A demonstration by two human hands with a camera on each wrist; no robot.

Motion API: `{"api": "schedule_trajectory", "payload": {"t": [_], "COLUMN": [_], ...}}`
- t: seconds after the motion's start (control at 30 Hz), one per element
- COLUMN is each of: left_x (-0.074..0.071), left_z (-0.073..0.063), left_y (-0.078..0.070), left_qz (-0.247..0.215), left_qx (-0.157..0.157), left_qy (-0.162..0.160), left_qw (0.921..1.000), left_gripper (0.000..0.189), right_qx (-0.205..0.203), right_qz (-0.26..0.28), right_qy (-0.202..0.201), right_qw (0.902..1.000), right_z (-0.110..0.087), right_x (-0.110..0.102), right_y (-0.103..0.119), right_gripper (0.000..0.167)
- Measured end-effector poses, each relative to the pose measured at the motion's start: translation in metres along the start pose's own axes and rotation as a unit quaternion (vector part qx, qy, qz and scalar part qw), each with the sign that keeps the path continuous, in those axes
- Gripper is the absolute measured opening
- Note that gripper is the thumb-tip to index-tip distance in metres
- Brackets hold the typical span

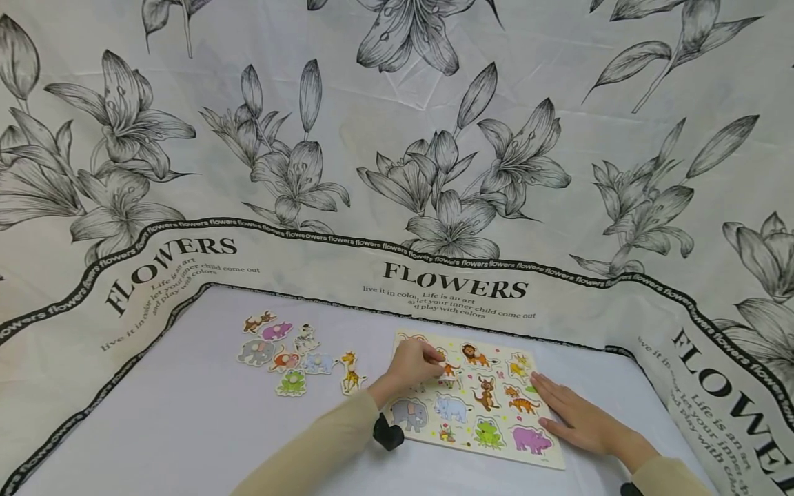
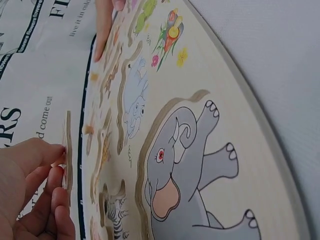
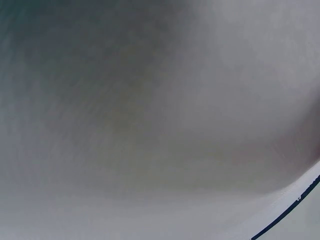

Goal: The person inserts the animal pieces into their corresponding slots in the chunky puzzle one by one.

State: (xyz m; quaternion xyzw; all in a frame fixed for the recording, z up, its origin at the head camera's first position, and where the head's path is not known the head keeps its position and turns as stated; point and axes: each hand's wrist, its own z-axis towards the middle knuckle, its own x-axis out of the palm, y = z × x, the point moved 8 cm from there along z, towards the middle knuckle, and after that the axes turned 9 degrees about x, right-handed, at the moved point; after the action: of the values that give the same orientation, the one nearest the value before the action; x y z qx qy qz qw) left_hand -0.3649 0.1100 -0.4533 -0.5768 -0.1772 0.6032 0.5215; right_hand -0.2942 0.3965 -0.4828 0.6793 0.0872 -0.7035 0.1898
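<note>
Over the upper part of the animal puzzle board (image 1: 428, 435), my left hand (image 1: 411, 365) pinches a puzzle piece between thumb and fingers. In the left wrist view, this thin wooden piece (image 2: 69, 145) stands edge-on, so its picture is hidden. The zebra recess (image 2: 118, 215) and the grey elephant recess (image 2: 175, 175) lie near that hand. My right hand (image 1: 573, 417) rests at the board's right edge, fingers straight, near the tiger (image 1: 521, 401) and purple hippo (image 1: 531, 439) pictures. Only a blurred pale surface fills most of the right wrist view.
Left of the board lie several loose animal pieces, among them a giraffe (image 1: 351, 372), a frog (image 1: 291, 383), a grey elephant (image 1: 253, 353) and a zebra (image 1: 307, 337). A white flower-printed cloth (image 1: 422, 103) with black lettering hangs behind the white table surface (image 1: 186, 413).
</note>
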Motion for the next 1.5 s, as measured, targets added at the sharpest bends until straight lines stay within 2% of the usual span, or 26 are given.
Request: {"api": "schedule_trajectory", "payload": {"t": [0.27,0.5,0.77,0.93,1.13,1.3,1.5], "left_x": [0.015,0.029,0.041,0.05,0.06,0.066,0.072], "left_z": [0.001,0.002,0.01,0.014,0.015,0.017,0.02], "left_y": [-0.006,-0.01,-0.017,-0.021,-0.024,-0.029,-0.033], "left_qz": [0.0,-0.019,0.003,0.004,0.002,0.007,0.039], "left_qx": [0.017,0.011,0.019,0.035,0.029,0.031,0.044], "left_qy": [-0.01,0.001,-0.001,0.002,0.005,0.018,0.038], "left_qw": [0.9998,0.9998,0.9998,0.9994,0.9996,0.9993,0.9976], "left_gripper": [0.013,0.011,0.013,0.012,0.013,0.013,0.014], "right_qx": [0.002,0.013,0.011,0.014,0.024,0.029,0.029], "right_qz": [0.004,0.009,0.002,0.002,0.009,0.01,0.007], "right_qy": [0.001,0.014,0.01,0.012,0.023,0.029,0.033], "right_qw": [1.0,0.9998,0.9999,0.9998,0.9994,0.9991,0.999], "right_z": [-0.002,-0.001,0.0,-0.001,-0.001,-0.001,-0.001], "right_x": [0.001,0.001,0.0,-0.001,0.0,0.001,0.002], "right_y": [-0.001,-0.001,-0.002,-0.003,-0.005,-0.006,-0.004], "right_gripper": [0.067,0.068,0.068,0.069,0.07,0.07,0.069]}}
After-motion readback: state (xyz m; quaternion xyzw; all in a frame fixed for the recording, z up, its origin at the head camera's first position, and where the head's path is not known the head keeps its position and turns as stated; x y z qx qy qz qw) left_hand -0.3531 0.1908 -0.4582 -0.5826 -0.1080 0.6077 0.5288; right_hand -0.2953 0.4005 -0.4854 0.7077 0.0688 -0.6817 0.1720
